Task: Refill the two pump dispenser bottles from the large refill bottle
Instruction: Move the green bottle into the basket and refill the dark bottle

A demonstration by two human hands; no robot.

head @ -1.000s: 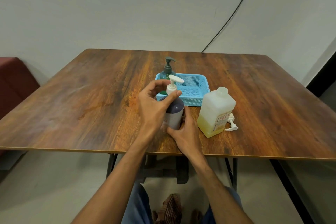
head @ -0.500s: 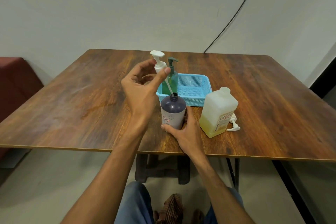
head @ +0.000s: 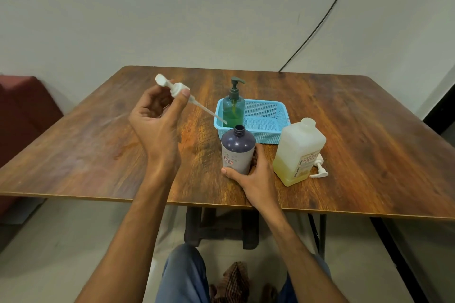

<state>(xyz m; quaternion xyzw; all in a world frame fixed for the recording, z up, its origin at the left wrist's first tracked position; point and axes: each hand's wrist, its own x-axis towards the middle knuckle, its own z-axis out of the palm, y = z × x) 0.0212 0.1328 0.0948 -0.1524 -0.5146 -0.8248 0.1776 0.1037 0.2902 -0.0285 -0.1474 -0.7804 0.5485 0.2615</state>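
Note:
A dark purple dispenser bottle (head: 237, 147) stands near the table's front edge with its neck uncovered. My right hand (head: 256, 176) grips its base. My left hand (head: 158, 118) holds the bottle's white pump head (head: 177, 90) up and to the left, tilted, with the dip tube pointing down toward the bottle's neck but clear of it. A green dispenser bottle (head: 233, 106) with a dark pump stands in the left end of a blue basket (head: 270, 118). The large translucent refill bottle (head: 299, 152), partly filled with yellow liquid, stands to the right, uncapped.
A loose white pump (head: 318, 167) lies on the wooden table (head: 98, 145) just right of the refill bottle. A black cable runs down the wall at the back right. A dark red seat is at the far left.
My left hand unscrewed the white pump, lifted it out of the purple bottle and carried it up and to the left. My right hand stayed on the bottle.

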